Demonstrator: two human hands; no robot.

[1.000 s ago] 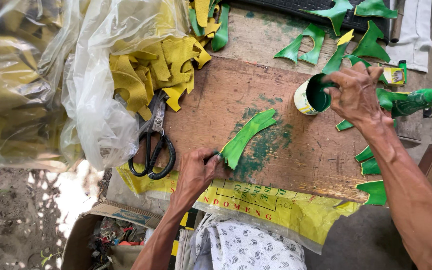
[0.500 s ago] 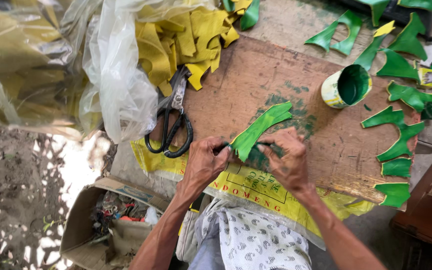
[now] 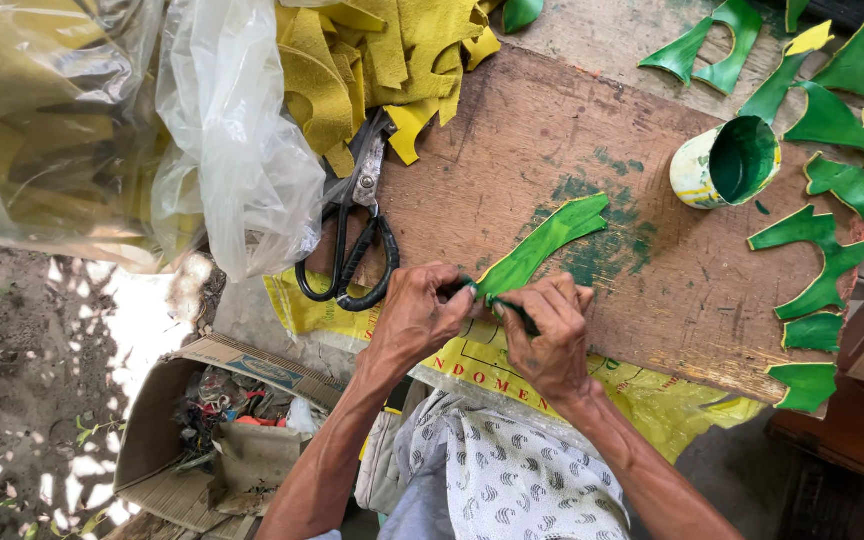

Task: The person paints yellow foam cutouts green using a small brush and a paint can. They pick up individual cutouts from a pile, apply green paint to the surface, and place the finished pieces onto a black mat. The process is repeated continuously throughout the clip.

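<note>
A long green painted cut-out piece lies on the paint-stained wooden board. My left hand pinches its near end with thumb and fingers. My right hand meets it there, fingertips closed on the same end of the green piece. Both hands sit at the board's near edge, over a yellow sack.
Black-handled scissors lie left of my hands. A tin of green paint stands at the right, with several green pieces drying around it. Yellow cut pieces and clear plastic bags fill the upper left. An open cardboard box sits below.
My right hand left the paint tin and came to the near end of the green piece, joining my left hand. The view shifted closer and leftward.
</note>
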